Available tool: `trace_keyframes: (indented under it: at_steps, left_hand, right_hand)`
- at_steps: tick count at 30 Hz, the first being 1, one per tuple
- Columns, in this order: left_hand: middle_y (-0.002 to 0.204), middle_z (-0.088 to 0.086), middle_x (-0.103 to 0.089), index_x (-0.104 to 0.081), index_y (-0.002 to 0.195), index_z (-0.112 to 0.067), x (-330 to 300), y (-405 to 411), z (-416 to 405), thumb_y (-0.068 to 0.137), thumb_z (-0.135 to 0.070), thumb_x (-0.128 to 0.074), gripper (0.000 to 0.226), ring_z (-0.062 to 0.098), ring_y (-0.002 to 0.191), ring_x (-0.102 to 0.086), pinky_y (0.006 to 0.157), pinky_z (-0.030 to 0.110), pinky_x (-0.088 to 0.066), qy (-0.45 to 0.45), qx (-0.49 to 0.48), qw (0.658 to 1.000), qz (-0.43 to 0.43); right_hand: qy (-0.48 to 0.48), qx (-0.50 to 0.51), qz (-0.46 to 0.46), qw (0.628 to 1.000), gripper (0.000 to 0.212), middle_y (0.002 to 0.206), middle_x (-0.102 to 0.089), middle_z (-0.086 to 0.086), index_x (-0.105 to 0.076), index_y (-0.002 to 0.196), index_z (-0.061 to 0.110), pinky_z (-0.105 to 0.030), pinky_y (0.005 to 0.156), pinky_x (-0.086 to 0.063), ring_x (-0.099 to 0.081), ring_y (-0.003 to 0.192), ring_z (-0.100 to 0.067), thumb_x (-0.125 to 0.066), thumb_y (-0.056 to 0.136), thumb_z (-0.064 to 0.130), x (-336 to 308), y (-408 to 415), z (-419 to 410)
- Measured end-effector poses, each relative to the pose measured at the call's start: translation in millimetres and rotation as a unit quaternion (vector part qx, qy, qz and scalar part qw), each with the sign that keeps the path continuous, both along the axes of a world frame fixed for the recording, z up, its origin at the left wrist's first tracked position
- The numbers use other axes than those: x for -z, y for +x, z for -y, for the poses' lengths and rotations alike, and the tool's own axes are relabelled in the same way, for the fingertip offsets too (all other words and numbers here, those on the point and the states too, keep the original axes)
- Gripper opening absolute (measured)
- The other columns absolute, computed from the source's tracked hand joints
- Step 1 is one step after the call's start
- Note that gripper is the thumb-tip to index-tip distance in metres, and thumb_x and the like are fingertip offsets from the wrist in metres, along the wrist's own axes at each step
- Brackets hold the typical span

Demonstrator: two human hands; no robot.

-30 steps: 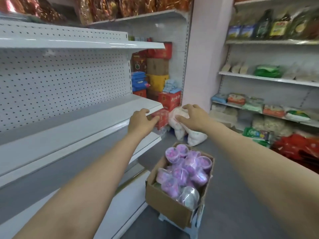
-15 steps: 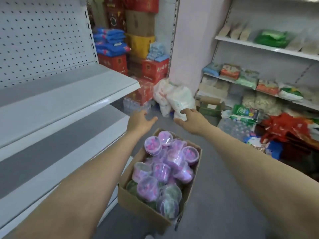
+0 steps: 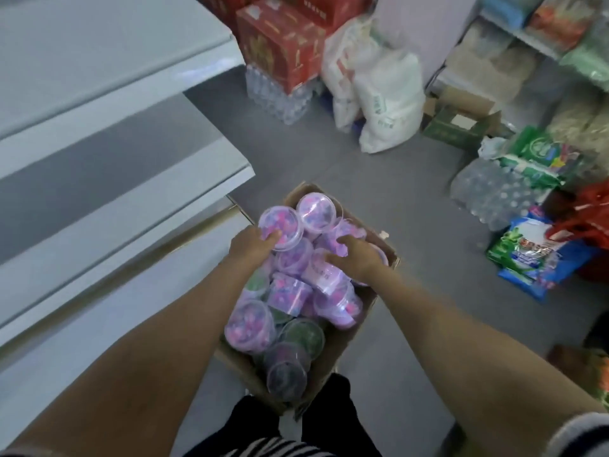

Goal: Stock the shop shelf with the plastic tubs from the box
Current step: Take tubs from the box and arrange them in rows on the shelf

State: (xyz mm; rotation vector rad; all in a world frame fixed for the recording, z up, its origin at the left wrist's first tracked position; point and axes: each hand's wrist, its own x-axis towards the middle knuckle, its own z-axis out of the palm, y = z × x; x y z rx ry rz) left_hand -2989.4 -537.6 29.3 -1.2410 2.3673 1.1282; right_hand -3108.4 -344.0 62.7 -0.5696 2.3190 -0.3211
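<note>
A cardboard box stands on the grey floor below me, heaped with clear plastic tubs of pink and purple pieces; a few lower ones look green. My left hand is in the box's far left part, fingers curled round an upright purple tub. My right hand is beside it, fingers closed over a purple tub lying on its side. The white shop shelf rises at the left, its boards bare.
A lower white shelf board juts toward the box's left corner. Red cartons, white sacks, a green carton, shrink-wrapped water bottles and bagged goods crowd the floor beyond and to the right.
My view has tipped down from the shelf to the box. Both hands dropped from above the box into it and closed on tubs.
</note>
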Motion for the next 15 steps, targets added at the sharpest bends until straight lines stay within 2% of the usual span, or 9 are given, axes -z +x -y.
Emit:
trace_keyframes:
  at_steps: [2, 3, 5, 7, 9, 12, 13, 15]
  left_hand:
    - [0.102, 0.001, -0.06, -0.054, 0.125, -0.023, 18, -6, -5, 0.095, -0.054, -0.043, 0.044, 0.017, 0.084, -0.053, 0.063, 0.023, -0.036, 0.045, -0.032, 0.998, -0.019]
    - [0.105, -0.005, -0.061, -0.052, 0.126, -0.03, 26, -10, -7, 0.093, -0.055, -0.047, 0.042, 0.014, 0.089, -0.056, 0.068, 0.021, -0.042, 0.08, -0.056, 0.994, -0.041]
    - [0.117, -0.006, -0.064, -0.052, 0.13, -0.032, 52, -19, -9, 0.081, -0.064, -0.056, 0.059, 0.016, 0.103, -0.063, 0.087, 0.035, -0.053, 0.124, -0.123, 0.983, -0.061]
    - [0.12, 0.0, -0.065, -0.052, 0.131, -0.026, 82, -26, -9, 0.074, -0.06, -0.057, 0.066, 0.022, 0.108, -0.063, 0.094, 0.045, -0.052, 0.137, -0.191, 0.971, -0.052]
    - [0.119, 0.003, -0.065, -0.053, 0.129, -0.022, 93, -36, -14, 0.076, -0.054, -0.06, 0.062, 0.024, 0.107, -0.063, 0.094, 0.044, -0.052, 0.152, -0.259, 0.952, -0.057]
    - [0.109, 0.006, -0.069, -0.06, 0.119, -0.02, 108, -45, -21, 0.066, -0.071, -0.056, 0.073, 0.026, 0.094, -0.067, 0.087, 0.044, -0.055, 0.189, -0.363, 0.911, -0.054]
    - [0.107, 0.006, -0.07, -0.063, 0.115, -0.02, 117, -45, -21, 0.065, -0.072, -0.055, 0.073, 0.027, 0.093, -0.068, 0.086, 0.045, -0.056, 0.199, -0.385, 0.9, -0.051]
    - [0.107, 0.009, -0.07, -0.064, 0.11, -0.016, 110, -52, -23, 0.069, -0.067, -0.056, 0.066, 0.029, 0.095, -0.068, 0.085, 0.046, -0.057, 0.209, -0.426, 0.879, -0.049]
  right_hand:
    - [0.008, 0.006, 0.039, 0.999, 0.069, 0.14, -0.054, -0.012, -0.044, 0.143, 0.011, -0.034, 0.101, -0.038, -0.05, 0.127, -0.03, -0.062, 0.09, 0.052, 24, -12, -1]
    - [0.007, 0.009, 0.054, 0.998, 0.066, 0.136, -0.056, -0.011, -0.047, 0.14, 0.01, -0.034, 0.098, -0.039, -0.053, 0.124, -0.029, -0.061, 0.091, 0.052, 35, -19, -1]
    - [-0.004, 0.011, 0.082, 0.997, 0.067, 0.124, -0.062, -0.006, -0.054, 0.13, 0.011, -0.031, 0.093, -0.04, -0.056, 0.117, -0.026, -0.056, 0.088, 0.064, 53, -33, -3]
    - [-0.023, 0.009, 0.104, 0.994, 0.079, 0.113, -0.064, 0.001, -0.06, 0.122, 0.015, -0.027, 0.091, -0.042, -0.059, 0.109, -0.021, -0.048, 0.079, 0.08, 68, -45, -4]
    - [-0.043, 0.039, 0.141, 0.988, 0.059, 0.103, -0.07, 0.0, -0.063, 0.113, 0.018, -0.031, 0.091, -0.047, -0.063, 0.099, -0.02, -0.058, 0.082, 0.069, 76, -54, -5]
    - [-0.089, 0.076, 0.213, 0.97, 0.031, 0.077, -0.076, -0.003, -0.067, 0.095, 0.021, -0.048, 0.083, -0.057, -0.072, 0.079, -0.024, -0.073, 0.081, 0.049, 90, -56, -5]
    - [-0.101, 0.094, 0.239, 0.961, 0.027, 0.071, -0.074, -0.001, -0.067, 0.1, 0.017, -0.043, 0.076, -0.059, -0.072, 0.071, -0.02, -0.075, 0.083, 0.037, 97, -56, -6]
    - [-0.097, 0.099, 0.268, 0.953, 0.035, 0.068, -0.071, 0.005, -0.063, 0.116, 0.007, -0.019, 0.066, -0.053, -0.066, 0.063, -0.009, -0.076, 0.086, 0.019, 107, -53, -4]
